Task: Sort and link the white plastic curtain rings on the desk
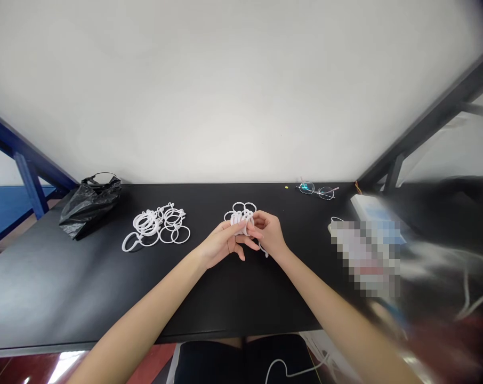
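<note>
A bunch of thin white rings (pixel 238 216) is held up in front of me over the black table. My left hand (pixel 225 242) is closed on the bunch, thumb on top and the lower fingers curled loosely beneath. At the bunch's right side my right hand (pixel 270 232) pinches with thumb and index finger; its fingertips partly hide what they grip. A short white end (pixel 264 250) shows below the right fingers. Left of my hands, a loose pile of similar white rings (pixel 147 224), some with small knobs, lies on the table.
The black table (pixel 85 288) meets a pale wall (pixel 233 106). A black plastic bag (pixel 91 205) sits at the far left. Eyeglasses (pixel 317 191) lie at the back right. Toward the right edge are a white-and-blue box (pixel 371 210), a blurred-out object (pixel 365 261) and white cables (pixel 469 298).
</note>
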Demonstrator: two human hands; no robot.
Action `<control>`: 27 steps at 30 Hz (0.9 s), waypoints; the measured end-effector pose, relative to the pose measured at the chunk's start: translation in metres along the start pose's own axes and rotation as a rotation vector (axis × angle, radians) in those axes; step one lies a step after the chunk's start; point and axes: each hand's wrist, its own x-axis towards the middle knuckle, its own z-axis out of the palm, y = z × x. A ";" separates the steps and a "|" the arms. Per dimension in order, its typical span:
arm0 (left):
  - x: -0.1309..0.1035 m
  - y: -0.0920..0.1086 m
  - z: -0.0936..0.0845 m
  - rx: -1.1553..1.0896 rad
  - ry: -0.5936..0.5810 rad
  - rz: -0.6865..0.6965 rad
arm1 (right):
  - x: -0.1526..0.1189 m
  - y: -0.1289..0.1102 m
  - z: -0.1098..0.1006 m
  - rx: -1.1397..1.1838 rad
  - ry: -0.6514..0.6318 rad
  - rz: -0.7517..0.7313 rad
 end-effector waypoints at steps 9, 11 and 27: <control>-0.003 -0.005 0.011 0.418 -0.103 0.158 | -0.008 -0.021 -0.009 0.290 -0.375 0.266; -0.003 -0.006 0.012 0.483 -0.149 0.133 | -0.010 -0.022 -0.010 0.261 -0.419 0.243; -0.003 0.001 -0.014 -0.044 -0.249 -0.092 | -0.004 -0.017 -0.021 0.468 -0.588 0.239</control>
